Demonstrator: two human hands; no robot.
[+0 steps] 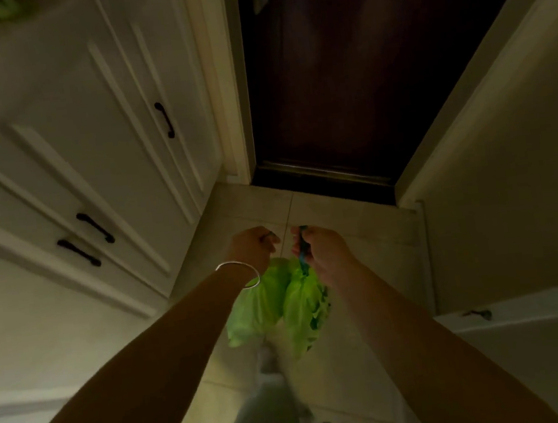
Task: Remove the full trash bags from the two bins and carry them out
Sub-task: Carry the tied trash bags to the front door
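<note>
Two green trash bags hang in front of the person, above the tiled floor (341, 225) and close to a dark door (343, 84). The right hand (323, 251) is curled tight around a blue-green pull string (303, 243) at the top of the right bag (303, 308). That bag hangs straight down from the hand, long way up and down, with its bottom well off the floor. The left bag (257, 310) hangs just beside it, and the two bags touch. The left hand (254, 248), with a silver bracelet (243, 273) on its wrist, is curled too, and something thin and dark shows between its fingers. I think that is the string of the left bag, but it is too blurry to be sure. Both hands are close together, right above the bags, so the bags sit below the grip and a little toward the person's legs (280, 400). The door is straight ahead and looks closed. I think one hand must let go to open it, so both bags may need to go into one hand first. White cupboards (74, 146) with dark handles stand on the left.
</note>
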